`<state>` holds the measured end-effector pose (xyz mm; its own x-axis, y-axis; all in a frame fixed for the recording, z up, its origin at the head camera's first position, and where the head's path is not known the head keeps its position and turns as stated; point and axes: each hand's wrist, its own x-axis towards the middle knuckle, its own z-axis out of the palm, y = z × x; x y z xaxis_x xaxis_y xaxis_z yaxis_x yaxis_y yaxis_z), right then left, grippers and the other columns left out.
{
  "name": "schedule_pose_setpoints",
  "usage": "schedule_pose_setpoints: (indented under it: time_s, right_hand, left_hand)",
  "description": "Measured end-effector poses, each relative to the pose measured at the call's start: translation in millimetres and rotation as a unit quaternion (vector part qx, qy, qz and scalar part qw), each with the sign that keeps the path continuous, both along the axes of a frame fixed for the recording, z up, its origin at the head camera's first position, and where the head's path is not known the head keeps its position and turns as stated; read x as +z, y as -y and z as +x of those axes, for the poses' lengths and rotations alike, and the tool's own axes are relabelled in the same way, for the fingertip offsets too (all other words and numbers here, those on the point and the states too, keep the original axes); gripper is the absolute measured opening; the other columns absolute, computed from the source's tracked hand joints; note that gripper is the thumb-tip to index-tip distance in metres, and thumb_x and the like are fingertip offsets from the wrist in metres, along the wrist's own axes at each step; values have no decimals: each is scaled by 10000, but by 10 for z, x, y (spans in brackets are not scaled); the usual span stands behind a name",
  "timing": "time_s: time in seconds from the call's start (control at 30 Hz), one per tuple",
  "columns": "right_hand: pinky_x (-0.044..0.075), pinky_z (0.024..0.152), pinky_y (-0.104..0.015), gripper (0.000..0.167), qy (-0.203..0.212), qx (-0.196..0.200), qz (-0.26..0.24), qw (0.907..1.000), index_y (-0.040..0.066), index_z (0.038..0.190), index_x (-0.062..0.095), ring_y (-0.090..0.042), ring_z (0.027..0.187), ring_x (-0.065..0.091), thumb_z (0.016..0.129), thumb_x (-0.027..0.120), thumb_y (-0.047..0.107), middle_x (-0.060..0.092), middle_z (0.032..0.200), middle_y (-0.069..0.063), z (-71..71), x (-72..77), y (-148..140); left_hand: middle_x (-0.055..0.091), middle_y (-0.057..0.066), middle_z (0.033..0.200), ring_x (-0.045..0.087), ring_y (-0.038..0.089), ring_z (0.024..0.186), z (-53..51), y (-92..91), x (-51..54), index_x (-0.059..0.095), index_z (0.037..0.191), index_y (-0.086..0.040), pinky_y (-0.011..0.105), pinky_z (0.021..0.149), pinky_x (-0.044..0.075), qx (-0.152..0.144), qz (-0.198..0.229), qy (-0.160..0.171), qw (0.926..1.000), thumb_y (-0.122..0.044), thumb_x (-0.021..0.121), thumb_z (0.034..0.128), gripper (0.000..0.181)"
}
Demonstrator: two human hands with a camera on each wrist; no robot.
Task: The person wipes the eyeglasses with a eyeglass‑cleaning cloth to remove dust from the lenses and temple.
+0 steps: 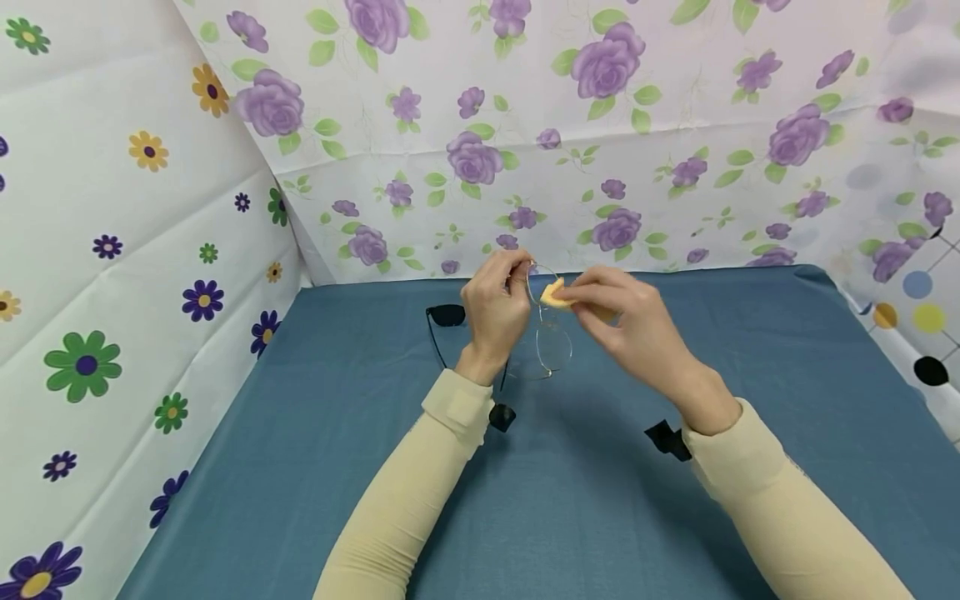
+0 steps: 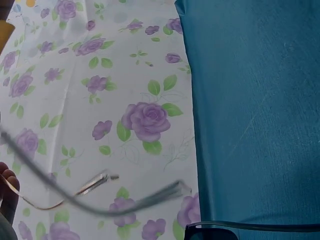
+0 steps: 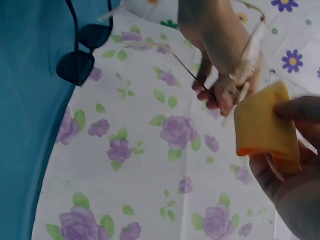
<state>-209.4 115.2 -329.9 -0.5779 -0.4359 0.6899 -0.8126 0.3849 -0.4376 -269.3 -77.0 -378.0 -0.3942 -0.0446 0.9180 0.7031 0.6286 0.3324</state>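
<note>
A pair of thin wire-framed eyeglasses point(image 1: 553, 346) with clear lenses is held up above the table. My left hand point(image 1: 498, 304) pinches its frame near the upper rim, and one temple arm point(image 3: 150, 45) reaches out in the right wrist view. My right hand point(image 1: 626, 321) pinches a folded yellow cloth point(image 3: 265, 125) between thumb and fingers. In the head view the cloth lies close against the upper lens; whether it touches cannot be told. Only a few fingers of the left hand point(image 2: 8, 195) show in the left wrist view.
Black sunglasses point(image 1: 447, 315) lie on the blue tablecloth point(image 1: 555, 517) behind the left wrist, partly hidden by it. One small black piece point(image 1: 502, 417) sits beside the left sleeve, another black piece point(image 1: 667, 440) beside the right cuff. Flowered sheets point(image 1: 420, 150) hang behind.
</note>
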Motion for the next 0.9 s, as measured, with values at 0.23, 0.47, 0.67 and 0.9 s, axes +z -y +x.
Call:
schedule_pose_setpoints:
  time_s: [0.23, 0.47, 0.67, 0.9]
  right_hand:
    - [481, 685, -268, 225, -757, -409, -287, 9959, -19, 1115, 786, -245, 827, 606, 923, 718, -116, 685, 1032, -157, -139, 60, 94]
    - [497, 764, -418, 223, -1110, -164, 372, 9930, -36, 1097, 778, -332, 898, 589, 914, 706, -139, 668, 1042, -175, -157, -30, 198]
    - [513, 833, -452, 227, -922, -181, 571, 9939, -5, 1081, 791, -324, 939, 604, 902, 731, -130, 675, 1042, -146, -103, -69, 171]
    - [497, 839, -471, 254, -753, -182, 708, 9945, 17, 1094, 796, -308, 940, 614, 893, 743, -129, 689, 1065, -130, -67, -121, 126]
  left_hand:
    - [712, 100, 876, 626, 176, 665, 12, -26, 11, 733, 962, -31, 294, 571, 521, -71, -78, 1, 9999, -75, 628, 1051, 145]
    - [725, 108, 881, 632, 182, 658, 18, -58, 12, 741, 955, -34, 296, 559, 528, -50, -134, -13, 9999, 1, 601, 1033, 164]
    - [726, 116, 881, 651, 191, 672, 9, -32, 5, 737, 956, -19, 304, 583, 547, -56, -81, -36, 9999, -82, 635, 1047, 152]
    - [716, 125, 869, 666, 212, 702, -5, 2, 9, 737, 959, 4, 310, 633, 569, -139, 116, 3, 9998, -76, 642, 1043, 150]
